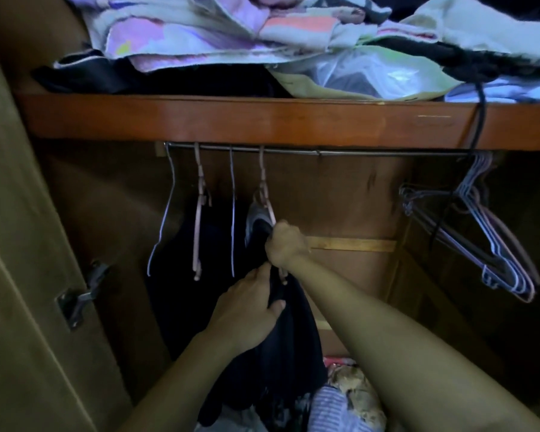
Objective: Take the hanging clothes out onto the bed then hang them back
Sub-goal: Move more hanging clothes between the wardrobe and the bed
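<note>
Inside the wardrobe, the right hand (pixel 286 244) curls its grip around the dark garment (pixel 281 332) at the pink hanger (pixel 267 201) on the rail (pixel 356 152). The left hand (pixel 250 310) pinches the same cloth lower down. Empty hangers (pixel 493 244) bunch at the rail's right end.

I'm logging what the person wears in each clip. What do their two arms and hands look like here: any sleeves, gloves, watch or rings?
Both arms are bare along all that shows, from the picture's lower edge to the wrists: no sleeves visible. The left hand and right hand wear no gloves. No watch, bracelet or ring shows, though the light is dim and the view slightly blurred.
</note>
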A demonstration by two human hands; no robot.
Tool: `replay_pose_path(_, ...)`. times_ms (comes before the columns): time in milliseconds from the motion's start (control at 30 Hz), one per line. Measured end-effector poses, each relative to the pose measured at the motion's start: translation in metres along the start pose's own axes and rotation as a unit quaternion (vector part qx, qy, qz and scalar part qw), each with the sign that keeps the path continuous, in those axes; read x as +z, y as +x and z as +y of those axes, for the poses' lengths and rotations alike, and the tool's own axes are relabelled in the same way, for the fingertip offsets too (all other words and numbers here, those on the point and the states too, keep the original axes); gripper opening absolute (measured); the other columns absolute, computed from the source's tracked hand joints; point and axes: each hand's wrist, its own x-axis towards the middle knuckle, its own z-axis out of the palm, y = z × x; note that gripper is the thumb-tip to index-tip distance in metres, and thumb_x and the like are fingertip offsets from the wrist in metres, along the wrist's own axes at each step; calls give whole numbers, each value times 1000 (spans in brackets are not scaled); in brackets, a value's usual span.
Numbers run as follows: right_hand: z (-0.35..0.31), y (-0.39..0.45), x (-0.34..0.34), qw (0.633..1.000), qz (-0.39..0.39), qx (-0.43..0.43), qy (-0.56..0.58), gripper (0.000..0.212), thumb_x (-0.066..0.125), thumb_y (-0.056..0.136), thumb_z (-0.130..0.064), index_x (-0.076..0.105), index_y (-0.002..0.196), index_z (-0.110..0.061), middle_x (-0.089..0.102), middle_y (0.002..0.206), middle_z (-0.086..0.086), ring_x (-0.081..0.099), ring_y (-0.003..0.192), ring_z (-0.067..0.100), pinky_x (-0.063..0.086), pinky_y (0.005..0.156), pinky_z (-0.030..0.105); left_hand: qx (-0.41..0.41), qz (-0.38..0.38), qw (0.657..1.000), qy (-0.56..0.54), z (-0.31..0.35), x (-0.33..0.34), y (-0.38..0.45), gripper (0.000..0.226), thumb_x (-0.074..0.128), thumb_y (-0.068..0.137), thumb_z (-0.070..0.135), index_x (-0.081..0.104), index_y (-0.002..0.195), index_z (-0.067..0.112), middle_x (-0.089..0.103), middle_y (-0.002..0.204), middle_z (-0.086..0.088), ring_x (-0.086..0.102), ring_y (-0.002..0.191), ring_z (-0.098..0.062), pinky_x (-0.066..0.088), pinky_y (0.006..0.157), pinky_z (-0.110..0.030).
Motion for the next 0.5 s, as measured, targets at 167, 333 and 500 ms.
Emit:
replay_pose_path(167,12,12,12,977,90,50,188,24,46,101,-11,65,103,3,67,112,20,62,105,35,39,73,26,-17,-21,999,22,-9,-3,4,76,49,96,45,9,156,21,26,159,0,35,141,-20,35,111,-39)
replay_pose_path(333,35,15,2,946,180,86,255,33,46,103,-23,66,111,1,68,112,22,62,107,36,37,75,26,-12,-10,1000,21,-9,-3,9,75,49,96,45,9,156,23,30,157,0,38,139,-20,37,109,-36)
replay_pose_path(500,74,12,-21,935,234,86,252,26,51,98,-26,71,99,-8,72,100,19,64,100,37,48,83,36,15,-9,1000,1,7,3,19,76,49,97,45,7,156,23,29,158,1,37,140,-18,38,109,-34)
